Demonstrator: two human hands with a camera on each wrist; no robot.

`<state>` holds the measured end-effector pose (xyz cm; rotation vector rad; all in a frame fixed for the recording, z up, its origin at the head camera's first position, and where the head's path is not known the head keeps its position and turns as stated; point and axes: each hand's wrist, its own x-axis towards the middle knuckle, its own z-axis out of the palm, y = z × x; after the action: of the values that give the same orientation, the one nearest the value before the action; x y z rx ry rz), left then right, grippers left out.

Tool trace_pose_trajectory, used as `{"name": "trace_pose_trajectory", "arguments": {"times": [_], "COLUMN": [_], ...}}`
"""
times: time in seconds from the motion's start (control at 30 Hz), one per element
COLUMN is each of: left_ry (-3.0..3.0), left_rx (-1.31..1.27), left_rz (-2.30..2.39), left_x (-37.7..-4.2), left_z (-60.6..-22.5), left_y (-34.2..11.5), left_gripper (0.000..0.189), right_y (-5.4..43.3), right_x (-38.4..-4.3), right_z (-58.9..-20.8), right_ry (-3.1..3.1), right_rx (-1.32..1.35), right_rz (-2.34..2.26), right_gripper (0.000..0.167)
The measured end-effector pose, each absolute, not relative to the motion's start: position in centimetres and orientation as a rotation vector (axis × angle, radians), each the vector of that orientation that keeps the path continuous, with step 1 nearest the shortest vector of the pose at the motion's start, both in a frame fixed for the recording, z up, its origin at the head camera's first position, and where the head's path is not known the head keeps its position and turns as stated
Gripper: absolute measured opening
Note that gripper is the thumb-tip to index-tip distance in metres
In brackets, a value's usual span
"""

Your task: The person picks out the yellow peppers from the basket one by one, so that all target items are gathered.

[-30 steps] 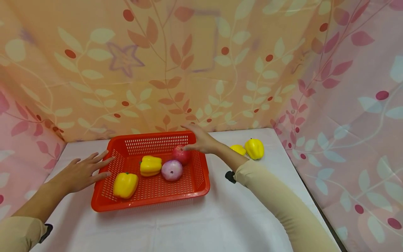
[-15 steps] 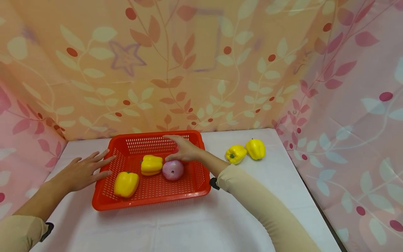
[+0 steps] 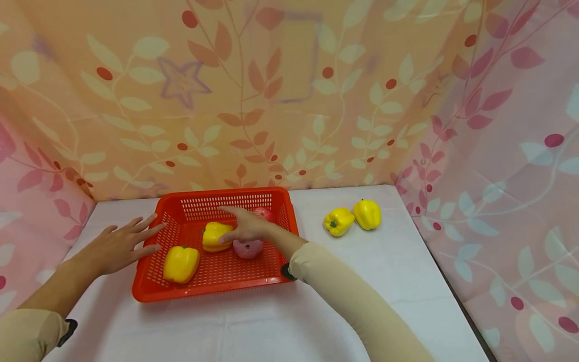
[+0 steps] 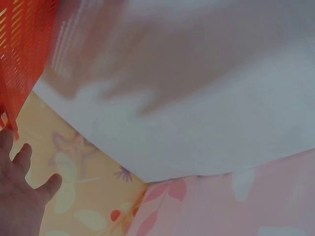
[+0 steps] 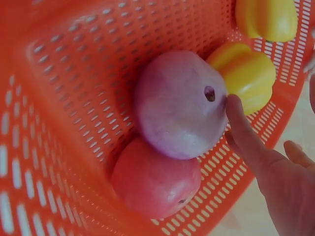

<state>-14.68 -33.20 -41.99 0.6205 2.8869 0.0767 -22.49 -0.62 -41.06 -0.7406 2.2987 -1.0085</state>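
A red perforated plastic basket (image 3: pixel 212 290) holds two yellow bell peppers, one at the front left (image 3: pixel 181 265) and one near the middle (image 3: pixel 213 237). Right of them lie a round purple fruit or vegetable (image 5: pixel 179 105) with a small dark hole and a round pinkish-red fruit (image 5: pixel 155 179). My right hand (image 3: pixel 250 226) reaches over these with fingers spread, holding nothing. Its thumb overlaps the middle pepper in the head view, while the right wrist view shows a fingertip right at the purple one's side. With fingers extended, my left hand (image 3: pixel 118 246) is at the basket's left rim.
Two more yellow bell peppers, one with its stem facing forward (image 3: pixel 339 221) and one behind it (image 3: pixel 367 214), lie right of the basket. A white cloth (image 3: pixel 362 271) covers the table. Patterned curtains (image 3: pixel 289 100) stand at the back and sides.
My right hand has moved left and lower, from the basket's right end to above the middle pepper and purple item. The left hand stays in place.
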Motion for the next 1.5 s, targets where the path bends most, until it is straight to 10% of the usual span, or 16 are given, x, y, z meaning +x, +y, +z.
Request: {"name": "trace_pose_trajectory", "arguments": {"times": [1.5], "left_ry": [2.896], "left_rx": [0.518], "left_rz": [0.137], "left_x": [-14.8], "left_z": [-41.9], "left_y": [-32.8], "left_gripper": [0.074], "right_y": [-5.0], "right_x": [-24.3], "right_z": [-43.6], "right_ry": [2.288], "right_rx": [-0.71], "right_rz": [-0.716], "right_gripper": [0.057]}}
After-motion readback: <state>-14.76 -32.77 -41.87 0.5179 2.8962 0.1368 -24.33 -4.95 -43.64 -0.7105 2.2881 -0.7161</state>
